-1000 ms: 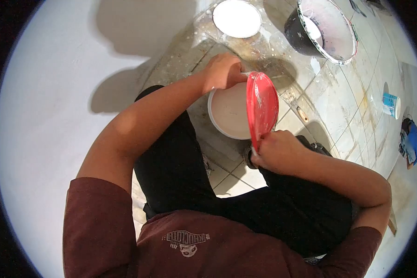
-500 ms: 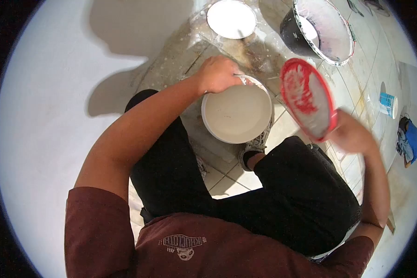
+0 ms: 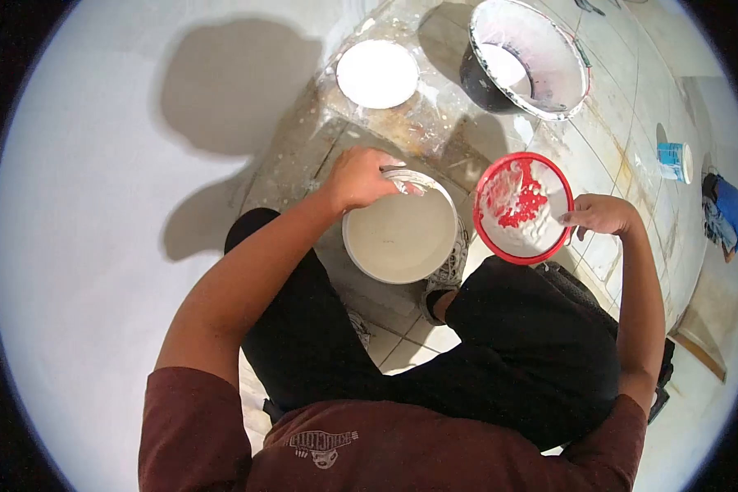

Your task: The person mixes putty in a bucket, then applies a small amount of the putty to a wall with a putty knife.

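My left hand [image 3: 365,177] grips the far rim of a white bucket [image 3: 406,277], fingers closed over the edge where white paste clings. Pale, off-white material shows inside the bucket, which stands between my legs. To the right of it, my right hand [image 3: 603,216] pinches the edge of a round red lid [image 3: 512,256]. The lid is held up near my knee with its inner side toward me, thickly smeared with white paste over the red.
Beyond the bucket, a white round lid or disc [image 3: 377,75] lies on paint-spattered tiles. A large dark bucket [image 3: 488,88] with a white-coated inside stands at the far right. Further right are a small blue-and-white tub [image 3: 671,162] and blue cloth [image 3: 728,209]. A white wall [image 3: 90,246] rises at left.
The red lid has swung from a tilted, blurred position to face me, a little lower. My right hand has moved with it. The left hand keeps its hold on the bucket rim.
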Demonstrator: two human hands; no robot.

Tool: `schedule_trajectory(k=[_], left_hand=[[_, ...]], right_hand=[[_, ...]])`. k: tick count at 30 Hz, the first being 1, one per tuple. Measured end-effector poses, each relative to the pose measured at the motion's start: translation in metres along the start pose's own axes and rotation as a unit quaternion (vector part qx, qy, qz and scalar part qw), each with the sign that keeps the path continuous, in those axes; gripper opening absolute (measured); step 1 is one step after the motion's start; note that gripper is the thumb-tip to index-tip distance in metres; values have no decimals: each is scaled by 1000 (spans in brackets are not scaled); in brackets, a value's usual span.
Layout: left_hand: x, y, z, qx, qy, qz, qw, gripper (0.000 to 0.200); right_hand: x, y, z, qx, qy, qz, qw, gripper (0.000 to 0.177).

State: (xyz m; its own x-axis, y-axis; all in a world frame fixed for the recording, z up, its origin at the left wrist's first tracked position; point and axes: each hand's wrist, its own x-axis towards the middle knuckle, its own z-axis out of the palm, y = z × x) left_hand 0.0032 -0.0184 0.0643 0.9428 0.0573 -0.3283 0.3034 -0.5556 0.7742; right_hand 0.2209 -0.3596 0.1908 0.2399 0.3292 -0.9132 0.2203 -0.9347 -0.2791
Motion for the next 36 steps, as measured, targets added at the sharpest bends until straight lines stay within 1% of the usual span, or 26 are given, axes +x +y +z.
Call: schedule_trajectory(k=[1, 2, 4, 5, 6, 8, 9, 10, 11, 12, 13, 14, 15, 16, 17, 18, 19, 22, 24, 26, 27, 30, 31, 33, 34, 36], left_hand=[[-1, 0, 1, 6, 14, 12, 1000, 47], [-2, 0, 1, 14, 28, 25, 999, 49], [-4, 2, 2, 26, 58, 55, 997, 51], [-6, 3, 2, 31, 74, 70, 994, 51], [-4, 2, 0, 36, 93, 86, 991, 51], [0, -5, 1, 14, 88, 115, 989, 48], [3, -10, 1, 4, 86, 130, 988, 47], [4, -13, -1, -48, 64, 84, 993, 47], [6, -17, -3, -99, 43, 37, 993, 47], [5, -22, -5, -149, 22, -12, 989, 47], [6, -38, -5, -183, 29, -20, 982, 52], [6, -55, -5, -219, 37, -28, 975, 57], [6, -56, -8, -280, 48, -80, 955, 60], [4, -50, -13, -341, 66, -131, 929, 64], [-3, -45, -17, -421, 86, -227, 874, 66], [-11, -36, -19, -493, 104, -318, 803, 68], [-17, -37, -15, -496, 111, -339, 792, 69], [-35, -43, -1, -510, 138, -390, 754, 70], [-51, -44, 10, -525, 169, -419, 722, 69], [-61, -22, 23, -536, 235, -436, 684, 69], [-67, -14, 31, -540, 271, -444, 662, 69], [-76, -49, 76, -671, 304, -388, 553, 69], [-76, -55, 87, -707, 302, -399, 499, 69], [-77, -53, 101, -772, 291, -413, 386, 68], [-82, -47, 101, -789, 260, -407, 379, 67], [-90, -30, 98, -823, 197, -388, 366, 64]], right_hand=[[17, 48, 0, 122, 2, -35, 992, 70], [26, 75, 4, 241, 29, -2, 970, 74], [37, 117, 13, 465, 82, 63, 879, 81], [45, 140, 25, 496, 115, 94, 855, 86], [50, 145, 44, 399, 139, 164, 891, 81], [77, 159, 87, 229, 61, 56, 970, 70], [58, 81, 92, 118, 25, 126, 985, 59], [69, 68, 102, 30, -42, 123, 991, 54], [68, 42, 107, -18, -66, 116, 991, 55], [72, 30, 111, -61, -40, 56, 996, 56], [75, 21, 114, -103, -15, -4, 995, 56], [79, 13, 116, -69, 4, -39, 997, 57], [82, 5, 119, -36, 21, -74, 996, 57], [85, -4, 121, 73, 32, -85, 993, 56], [87, -10, 122, 181, 42, -94, 978, 56], [101, -7, 129, 299, 14, -94, 950, 54], [112, -8, 134, 412, -11, -94, 906, 52], [129, -22, 140, 398, 19, -101, 912, 46], [133, -33, 137, 372, 36, -140, 917, 45], [144, -40, 137, 377, 39, -164, 911, 45], [153, -44, 136, 394, 39, -169, 903, 44], [170, -61, 128, 395, 70, -203, 893, 43], [172, -67, 125, 388, 89, -217, 891, 43], [176, -81, 119, 405, 61, -270, 872, 45], [177, -87, 117, 411, 46, -294, 861, 46], [176, -103, 115, 391, 9, -310, 867, 48]])
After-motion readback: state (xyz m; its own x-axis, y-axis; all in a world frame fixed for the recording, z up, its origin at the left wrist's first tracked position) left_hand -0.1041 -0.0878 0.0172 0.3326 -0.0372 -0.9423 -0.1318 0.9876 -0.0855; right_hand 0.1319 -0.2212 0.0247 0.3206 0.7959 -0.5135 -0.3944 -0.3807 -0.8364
